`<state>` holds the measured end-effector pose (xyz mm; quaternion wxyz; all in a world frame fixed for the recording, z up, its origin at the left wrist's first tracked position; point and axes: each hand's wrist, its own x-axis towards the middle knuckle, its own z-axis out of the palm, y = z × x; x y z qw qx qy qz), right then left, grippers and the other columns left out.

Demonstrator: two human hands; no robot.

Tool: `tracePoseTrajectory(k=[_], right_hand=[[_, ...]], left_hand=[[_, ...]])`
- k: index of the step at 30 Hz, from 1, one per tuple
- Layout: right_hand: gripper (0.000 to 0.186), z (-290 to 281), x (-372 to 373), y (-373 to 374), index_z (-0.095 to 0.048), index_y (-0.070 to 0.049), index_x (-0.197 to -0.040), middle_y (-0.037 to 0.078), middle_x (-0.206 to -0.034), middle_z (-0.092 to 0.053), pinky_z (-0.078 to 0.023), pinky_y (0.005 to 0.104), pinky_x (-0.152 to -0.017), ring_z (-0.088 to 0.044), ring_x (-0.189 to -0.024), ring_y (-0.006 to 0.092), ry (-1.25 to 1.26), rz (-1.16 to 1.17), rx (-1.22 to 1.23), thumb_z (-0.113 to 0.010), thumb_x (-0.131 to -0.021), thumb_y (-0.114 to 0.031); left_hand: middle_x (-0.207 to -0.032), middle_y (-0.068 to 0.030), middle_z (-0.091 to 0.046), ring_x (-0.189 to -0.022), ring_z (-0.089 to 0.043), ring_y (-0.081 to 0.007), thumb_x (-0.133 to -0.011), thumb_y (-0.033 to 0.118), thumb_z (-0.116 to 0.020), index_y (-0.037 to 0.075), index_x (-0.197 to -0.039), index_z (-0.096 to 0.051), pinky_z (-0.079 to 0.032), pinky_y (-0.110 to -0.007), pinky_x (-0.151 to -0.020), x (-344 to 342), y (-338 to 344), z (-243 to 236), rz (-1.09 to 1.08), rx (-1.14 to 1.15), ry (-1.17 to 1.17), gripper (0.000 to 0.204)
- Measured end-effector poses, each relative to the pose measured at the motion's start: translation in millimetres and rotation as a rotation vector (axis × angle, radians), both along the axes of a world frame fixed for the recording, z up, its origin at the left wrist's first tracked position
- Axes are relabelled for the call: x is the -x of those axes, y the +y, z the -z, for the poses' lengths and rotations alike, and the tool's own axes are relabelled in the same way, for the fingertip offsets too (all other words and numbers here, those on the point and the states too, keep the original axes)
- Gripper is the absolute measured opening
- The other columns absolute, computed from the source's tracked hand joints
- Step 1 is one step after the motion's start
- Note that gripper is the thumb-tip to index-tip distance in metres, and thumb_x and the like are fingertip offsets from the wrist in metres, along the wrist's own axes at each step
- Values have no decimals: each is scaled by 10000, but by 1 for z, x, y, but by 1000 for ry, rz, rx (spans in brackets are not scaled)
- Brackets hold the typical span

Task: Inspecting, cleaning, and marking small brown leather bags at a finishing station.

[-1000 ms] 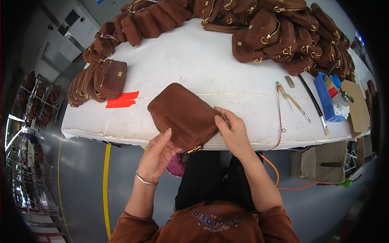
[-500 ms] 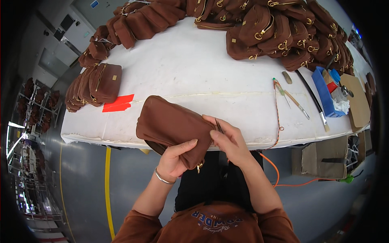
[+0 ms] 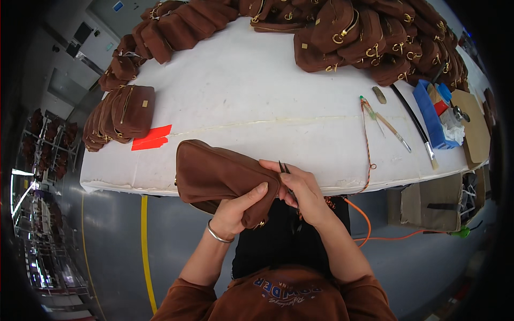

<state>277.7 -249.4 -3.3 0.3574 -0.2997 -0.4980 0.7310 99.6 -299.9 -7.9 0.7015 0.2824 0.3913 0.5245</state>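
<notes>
A brown soft zip pouch is held tilted over the table's near edge. My left hand grips its lower side, the thumb pressed on the fabric. My right hand is closed at the pouch's right end, with fingers touching that end. Between its thumb and fingers is a small dark two-pointed tool, its slim tips pointing up and away; I cannot tell tweezers from thread snips. Gold metal hardware shows at the pouch's lower corner. The pouch's underside is hidden.
On the white-covered table, brown pouches are stacked at left and heaped at far right. Red tape marks the left. At right lie a pointed tool with cord, brushes and a blue bin. An orange hose hangs below.
The pouch has shifted slightly down and left. My right hand has turned and lowered a little, so both dark tool tips show more clearly beside the pouch's end.
</notes>
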Motion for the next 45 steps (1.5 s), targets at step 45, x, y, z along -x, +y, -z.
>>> tracePoseTrajectory(k=[45], right_hand=[[71,-21,-23,-59,-591,8,-906,188,-647,-604,-484,424,-511,-632,-589,372,-548,354,-535,-620,-889,-55]], left_hand=[[-1043,-46,-659,-950,-605,-165,-959,286,-656,45,-1101,-657,-486,-311,-853,-31,-21,3,-111,-305,628,280]])
